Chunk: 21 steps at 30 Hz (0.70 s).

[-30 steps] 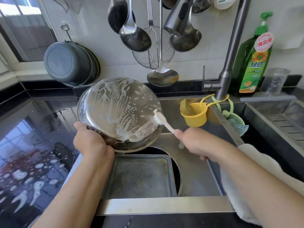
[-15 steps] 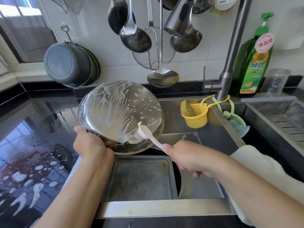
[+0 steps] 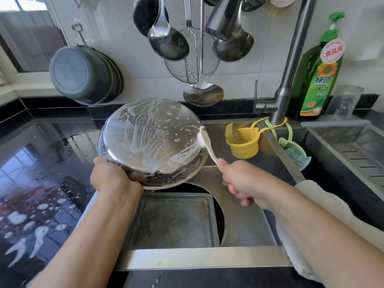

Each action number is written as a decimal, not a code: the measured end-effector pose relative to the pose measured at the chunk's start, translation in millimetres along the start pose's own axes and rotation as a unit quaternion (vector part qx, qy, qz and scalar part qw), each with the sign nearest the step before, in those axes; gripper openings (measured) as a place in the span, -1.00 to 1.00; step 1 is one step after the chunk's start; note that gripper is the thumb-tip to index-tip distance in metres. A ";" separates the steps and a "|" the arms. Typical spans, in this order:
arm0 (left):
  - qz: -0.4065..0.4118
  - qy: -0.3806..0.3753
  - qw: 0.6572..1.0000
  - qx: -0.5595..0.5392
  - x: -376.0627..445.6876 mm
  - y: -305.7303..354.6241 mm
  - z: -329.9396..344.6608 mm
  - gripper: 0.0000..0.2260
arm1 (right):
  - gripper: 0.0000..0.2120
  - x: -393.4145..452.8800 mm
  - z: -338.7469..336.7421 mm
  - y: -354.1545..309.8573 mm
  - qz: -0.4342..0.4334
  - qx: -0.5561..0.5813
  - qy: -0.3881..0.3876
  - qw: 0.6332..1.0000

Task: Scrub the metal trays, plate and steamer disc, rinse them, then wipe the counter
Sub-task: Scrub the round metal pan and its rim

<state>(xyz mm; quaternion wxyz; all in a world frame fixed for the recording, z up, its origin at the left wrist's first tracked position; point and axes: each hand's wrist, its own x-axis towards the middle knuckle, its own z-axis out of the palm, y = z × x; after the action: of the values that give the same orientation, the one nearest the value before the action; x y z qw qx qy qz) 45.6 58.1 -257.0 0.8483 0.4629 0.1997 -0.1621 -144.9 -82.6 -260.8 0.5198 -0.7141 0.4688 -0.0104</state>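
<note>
Swung back out to the right rim of the round metal plate [image 3: 153, 140] since half a second ago, when the brush head sat low near the middle of the soapy face; now touching the right edge, high up. Brush [image 3: 204, 142] gripped in the right hand [image 3: 241, 183], fingers curled round the pale handle. Left hand [image 3: 110, 177] holding the plate's near-left rim, thumb over the top edge, remaining fingers hidden behind the metal, so gripping it as far as can be told. Plate tilted up on edge over the sink [image 3: 245, 221], underside toward the camera, streaked with white foam. Rectangular metal tray [image 3: 174, 221] lying flat in the sink just below, apparently not yet soaped.

To do this step well, probably: keep the plate braced against the left palm, work round the rim in short overlapping strokes, rotate between passes, and reach the perforated near-side band where foam collects. Wet, soapy steel likely slippery, so firm hold advised; drips best kept over the sink, not the wet black bench [image 3: 41, 183] on the left.

Green detergent bottle [image 3: 318, 80] standing far right beside the tap [image 3: 291, 65]: "绿劲" on the label, with a round pink sticker reading "食品用". Smaller print too fine to read.
</note>
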 end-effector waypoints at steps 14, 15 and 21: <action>-0.021 -0.007 0.999 -0.033 5.5 2.6 -0.1 -0.68 | -0.48 -18.0 17.1 -3.6 0.013 0.110 -0.125 0.986; -0.021 -0.003 0.999 -0.035 6.4 3.5 0.0 -0.68 | -0.47 -19.9 20.9 -4.7 0.008 0.106 -0.140 0.984; -0.004 0.015 1.000 -0.006 2.0 -2.1 1.0 -0.65 | -0.50 -8.6 8.2 -5.5 0.008 0.162 -0.098 0.982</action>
<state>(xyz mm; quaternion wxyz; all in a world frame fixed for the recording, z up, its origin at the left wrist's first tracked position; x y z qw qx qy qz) 46.5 56.0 -259.0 0.8475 0.4592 0.2148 -0.1572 -142.0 -70.6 -256.3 0.6721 -0.6138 0.4139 -0.0123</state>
